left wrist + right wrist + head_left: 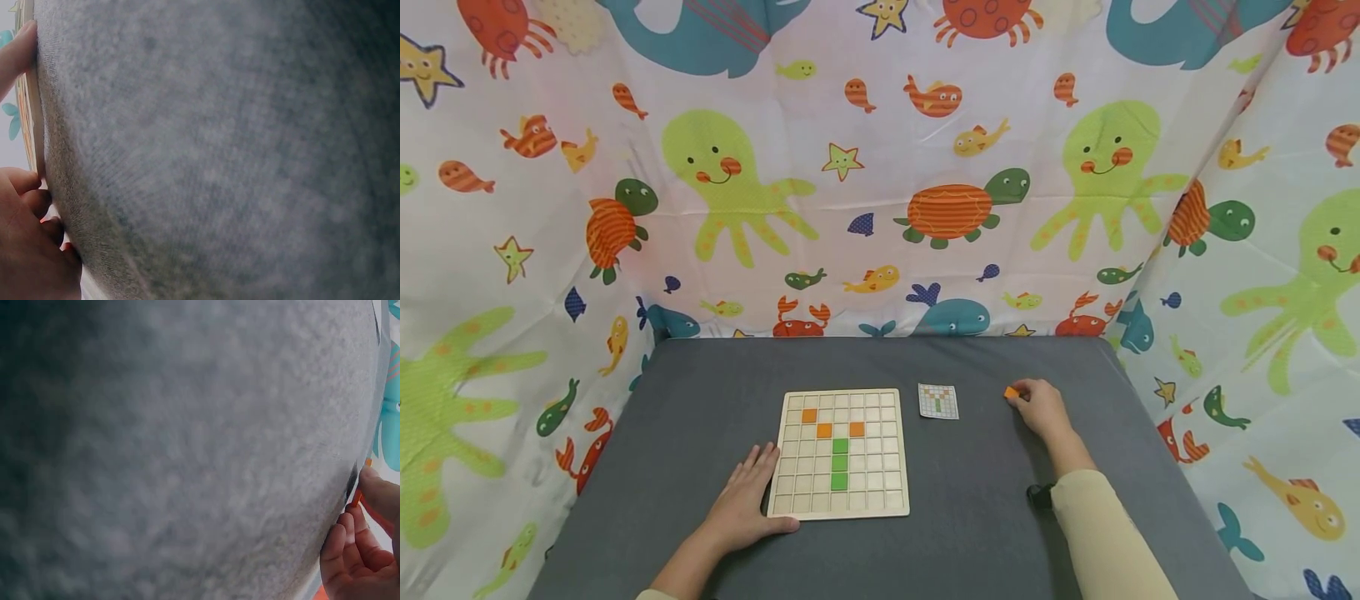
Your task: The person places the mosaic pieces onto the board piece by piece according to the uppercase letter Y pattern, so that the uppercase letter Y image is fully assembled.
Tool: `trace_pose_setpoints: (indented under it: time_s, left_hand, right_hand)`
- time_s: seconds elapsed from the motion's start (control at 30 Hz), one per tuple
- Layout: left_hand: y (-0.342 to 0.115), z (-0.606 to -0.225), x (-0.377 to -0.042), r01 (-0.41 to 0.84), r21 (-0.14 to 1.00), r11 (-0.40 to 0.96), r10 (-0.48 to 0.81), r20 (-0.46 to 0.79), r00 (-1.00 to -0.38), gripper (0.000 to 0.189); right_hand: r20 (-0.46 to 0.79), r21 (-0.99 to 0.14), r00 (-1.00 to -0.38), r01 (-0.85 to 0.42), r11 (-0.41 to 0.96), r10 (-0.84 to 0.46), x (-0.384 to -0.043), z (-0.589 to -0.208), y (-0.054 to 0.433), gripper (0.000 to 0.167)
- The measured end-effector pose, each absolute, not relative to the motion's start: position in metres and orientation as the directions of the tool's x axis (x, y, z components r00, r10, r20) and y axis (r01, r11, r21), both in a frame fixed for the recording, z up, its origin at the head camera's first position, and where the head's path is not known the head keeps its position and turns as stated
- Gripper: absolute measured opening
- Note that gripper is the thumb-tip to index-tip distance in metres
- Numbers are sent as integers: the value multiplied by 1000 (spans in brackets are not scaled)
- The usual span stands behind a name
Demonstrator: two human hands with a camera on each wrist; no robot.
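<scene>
A pale wooden grid board (880, 503) lies on the grey table, with three orange tiles (824, 431) and three green tiles (839, 463) in its squares. My left hand (741, 504) rests at the board's lower left corner, fingers spread along the left edge and thumb at the front edge. In the left wrist view, the thumb (19, 53) and fingertips touch the board's side. Off to the right, my right hand (1043, 410) pinches an orange tile (1011, 392) between thumb and fingertips. The right wrist view shows this tile edge-on, partly hidden by the fingers (350, 547).
A small paper card (937, 402) printed with a coloured grid lies between the board and my right hand. Around the grey table (970, 533) hangs a curtain (865, 275) with sea animals. A dark strap or device (1040, 497) sits at the right wrist.
</scene>
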State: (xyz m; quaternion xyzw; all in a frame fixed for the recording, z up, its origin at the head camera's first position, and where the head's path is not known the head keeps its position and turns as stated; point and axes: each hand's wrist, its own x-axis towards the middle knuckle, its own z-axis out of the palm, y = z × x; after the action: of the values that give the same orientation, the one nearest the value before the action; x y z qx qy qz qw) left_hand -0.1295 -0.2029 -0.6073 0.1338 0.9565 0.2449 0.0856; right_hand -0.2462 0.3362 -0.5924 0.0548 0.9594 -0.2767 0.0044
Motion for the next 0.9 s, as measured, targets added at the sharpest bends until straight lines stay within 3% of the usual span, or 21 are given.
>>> trace_pose_setpoints:
  time_s: [0.9]
  left_hand:
    - [-205,-609,-130,213,479,851,300,-111,-948,133]
  right_hand:
    - [92,-562,-995,-78,824,-32,-236,-546,266,29]
